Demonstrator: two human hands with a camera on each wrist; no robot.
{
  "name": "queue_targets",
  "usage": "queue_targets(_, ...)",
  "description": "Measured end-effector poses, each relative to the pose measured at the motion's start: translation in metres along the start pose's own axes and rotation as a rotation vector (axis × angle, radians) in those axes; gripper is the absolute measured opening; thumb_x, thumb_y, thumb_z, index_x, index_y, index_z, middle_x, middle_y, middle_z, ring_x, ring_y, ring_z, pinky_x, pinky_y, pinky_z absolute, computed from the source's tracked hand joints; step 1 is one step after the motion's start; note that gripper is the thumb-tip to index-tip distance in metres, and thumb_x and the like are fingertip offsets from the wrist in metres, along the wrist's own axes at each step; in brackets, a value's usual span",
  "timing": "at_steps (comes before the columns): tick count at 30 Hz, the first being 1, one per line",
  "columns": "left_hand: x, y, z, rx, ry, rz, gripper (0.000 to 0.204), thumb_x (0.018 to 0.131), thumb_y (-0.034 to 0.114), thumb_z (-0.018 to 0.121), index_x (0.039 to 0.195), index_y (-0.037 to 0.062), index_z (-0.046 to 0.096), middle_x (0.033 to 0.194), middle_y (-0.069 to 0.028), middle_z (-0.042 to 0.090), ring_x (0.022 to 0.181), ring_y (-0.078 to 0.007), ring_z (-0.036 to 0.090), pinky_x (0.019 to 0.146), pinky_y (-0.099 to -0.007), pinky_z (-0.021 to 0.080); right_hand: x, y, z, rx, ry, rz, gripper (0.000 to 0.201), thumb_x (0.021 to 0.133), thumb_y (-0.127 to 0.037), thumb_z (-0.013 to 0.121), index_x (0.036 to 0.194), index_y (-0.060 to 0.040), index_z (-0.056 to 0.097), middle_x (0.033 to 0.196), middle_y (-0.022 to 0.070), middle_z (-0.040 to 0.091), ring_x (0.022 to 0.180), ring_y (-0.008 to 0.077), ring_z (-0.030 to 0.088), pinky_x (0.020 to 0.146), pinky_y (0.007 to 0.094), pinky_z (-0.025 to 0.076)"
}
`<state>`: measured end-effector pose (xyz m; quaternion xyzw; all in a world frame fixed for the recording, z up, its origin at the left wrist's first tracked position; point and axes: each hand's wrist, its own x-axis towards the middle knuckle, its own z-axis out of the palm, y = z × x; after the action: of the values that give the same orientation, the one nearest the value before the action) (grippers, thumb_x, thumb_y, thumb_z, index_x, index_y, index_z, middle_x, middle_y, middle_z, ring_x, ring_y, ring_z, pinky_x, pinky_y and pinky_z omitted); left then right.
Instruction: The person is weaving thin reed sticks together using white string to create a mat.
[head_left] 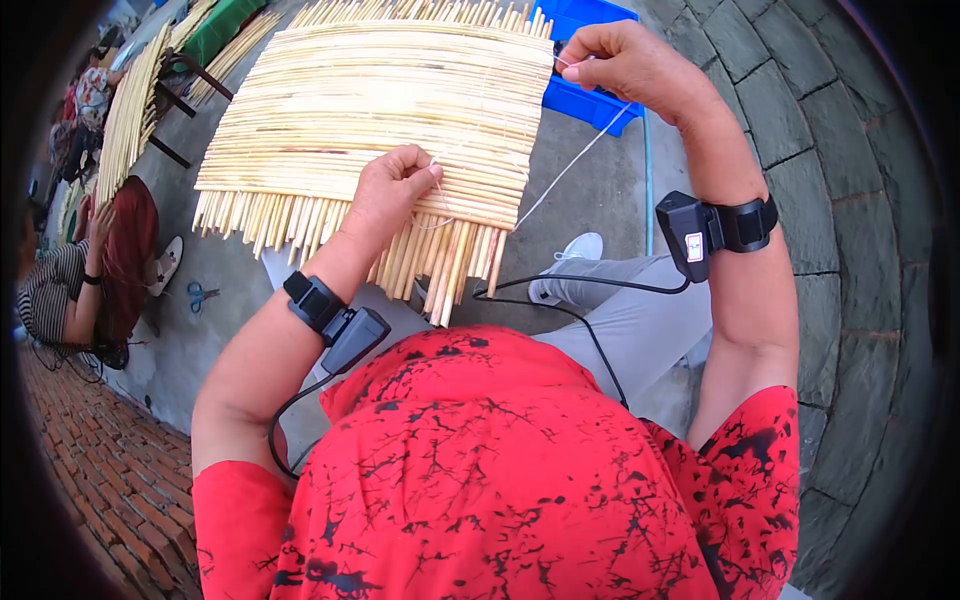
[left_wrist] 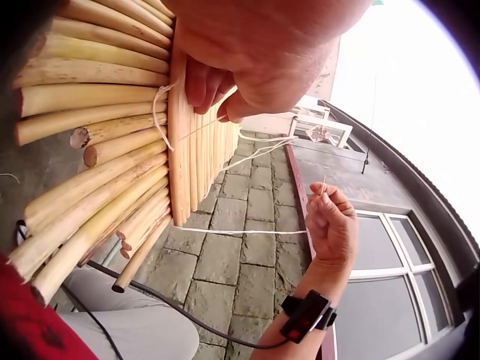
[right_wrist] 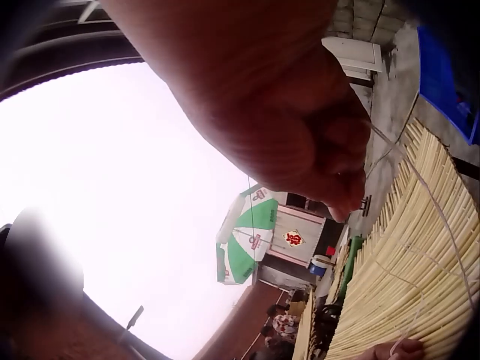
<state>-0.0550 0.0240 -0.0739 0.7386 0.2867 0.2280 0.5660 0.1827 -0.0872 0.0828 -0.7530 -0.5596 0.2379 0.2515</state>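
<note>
A large mat of pale reed stalks (head_left: 370, 110) lies in front of me, bound by thin cord, with loose stalk ends (head_left: 445, 265) jutting out at its near edge. On the mat near that edge, my left hand (head_left: 390, 190) pinches a thin white cord between thumb and forefinger. A small loop of this cord (left_wrist: 157, 112) hangs at the outermost stalk in the left wrist view. My right hand (head_left: 635, 70) is raised beyond the mat's far right corner, pinching a white string (head_left: 570, 172). That string runs slack down to the mat's near right corner.
Past the mat stands a blue plastic crate (head_left: 590, 100). Scissors with blue handles (head_left: 200, 296) lie on the ground at left. Another person (head_left: 75, 270) sits at far left beside a second reed mat (head_left: 135, 120). Black cables (head_left: 590, 285) trail from both wrist cameras.
</note>
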Motion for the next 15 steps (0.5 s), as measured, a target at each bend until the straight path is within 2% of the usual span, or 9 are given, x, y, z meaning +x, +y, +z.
queue_targets(1,0.000,0.009,-0.002,-0.155,-0.049,-0.073,0.012,0.082,0.011,0.059,0.074,0.0026,0.057,0.072,-0.0011,0.056,0.067,-0.0086,0.050,0.065,-0.0221,0.041,-0.008,0.014,-0.015,-0.033,0.091,0.006,0.011,0.079,-0.013,0.062,0.088,-0.0077,0.064,0.064,-0.0055,0.053,0.051,0.0014,0.039,0.043,0.0192,0.026)
queue_targets(2,0.000,0.016,-0.004,-0.313,-0.094,-0.148,0.010,0.083,0.011,0.058,0.076,0.0044,0.057,0.073,-0.0005,0.057,0.068,-0.0076,0.051,0.065,-0.0217,0.041,-0.020,0.023,-0.031,0.051,0.147,0.066,0.011,0.080,-0.017,0.062,0.088,-0.0087,0.064,0.064,-0.0062,0.053,0.051,0.0001,0.037,0.043,0.0177,0.025)
queue_targets(3,0.000,0.021,-0.005,-0.330,-0.092,-0.184,0.010,0.086,0.013,0.054,0.078,0.0076,0.057,0.075,-0.0008,0.059,0.070,-0.0070,0.052,0.067,-0.0202,0.041,-0.032,0.031,-0.048,0.131,0.268,0.084,0.014,0.081,-0.019,0.062,0.090,-0.0079,0.064,0.068,-0.0068,0.053,0.051,-0.0012,0.035,0.043,0.0160,0.023)
queue_targets(5,0.001,0.021,-0.005,-0.350,-0.078,-0.205,0.010,0.087,0.013,0.052,0.079,0.0082,0.056,0.077,-0.0013,0.060,0.071,-0.0068,0.053,0.067,-0.0193,0.041,-0.059,0.045,-0.089,0.191,0.483,0.008,0.016,0.081,-0.019,0.063,0.091,-0.0065,0.064,0.068,-0.0051,0.054,0.051,-0.0001,0.034,0.045,0.0152,0.023)
queue_targets(8,0.005,0.011,-0.004,-0.368,-0.081,-0.217,0.010,0.089,0.013,0.051,0.080,0.0084,0.055,0.079,-0.0025,0.061,0.073,-0.0069,0.054,0.068,-0.0185,0.042,-0.105,0.069,-0.165,0.197,0.859,-0.004,0.021,0.081,-0.016,0.064,0.099,-0.0054,0.064,0.076,-0.0037,0.055,0.054,-0.0009,0.035,0.045,0.0149,0.023)
queue_targets(10,0.006,0.009,-0.003,-0.375,-0.086,-0.210,0.010,0.089,0.013,0.051,0.081,0.0080,0.055,0.080,-0.0032,0.062,0.074,-0.0070,0.055,0.068,-0.0184,0.043,-0.136,0.105,-0.237,0.278,1.043,-0.094,0.022,0.081,-0.012,0.064,0.101,-0.0031,0.063,0.082,-0.0002,0.058,0.056,-0.0003,0.037,0.045,0.0145,0.026)
queue_targets(12,0.004,0.013,0.000,-0.364,-0.025,-0.253,0.011,0.088,0.014,0.051,0.081,0.0069,0.055,0.077,-0.0031,0.059,0.074,-0.0092,0.056,0.067,-0.0204,0.044,-0.154,0.103,-0.271,0.128,1.329,-0.105,0.025,0.080,-0.010,0.065,0.103,-0.0013,0.062,0.089,0.0046,0.061,0.059,0.0018,0.045,0.047,0.0142,0.034)
queue_targets(13,0.003,0.015,-0.001,-0.364,-0.023,-0.253,0.011,0.088,0.014,0.051,0.081,0.0069,0.055,0.077,-0.0031,0.059,0.074,-0.0092,0.056,0.067,-0.0204,0.044,-0.158,0.108,-0.297,0.129,1.328,-0.107,0.025,0.080,-0.010,0.065,0.103,-0.0013,0.062,0.089,0.0046,0.061,0.059,0.0018,0.045,0.047,0.0142,0.034)
queue_targets(15,0.001,0.019,-0.004,-0.398,0.007,-0.277,0.013,0.089,0.015,0.051,0.091,0.0038,0.056,0.083,-0.0054,0.060,0.079,-0.0109,0.057,0.069,-0.0213,0.046,-0.154,0.121,-0.340,0.124,1.320,-0.153,0.026,0.083,-0.013,0.062,0.107,-0.0023,0.061,0.094,0.0054,0.062,0.066,0.0036,0.051,0.055,0.0143,0.041)
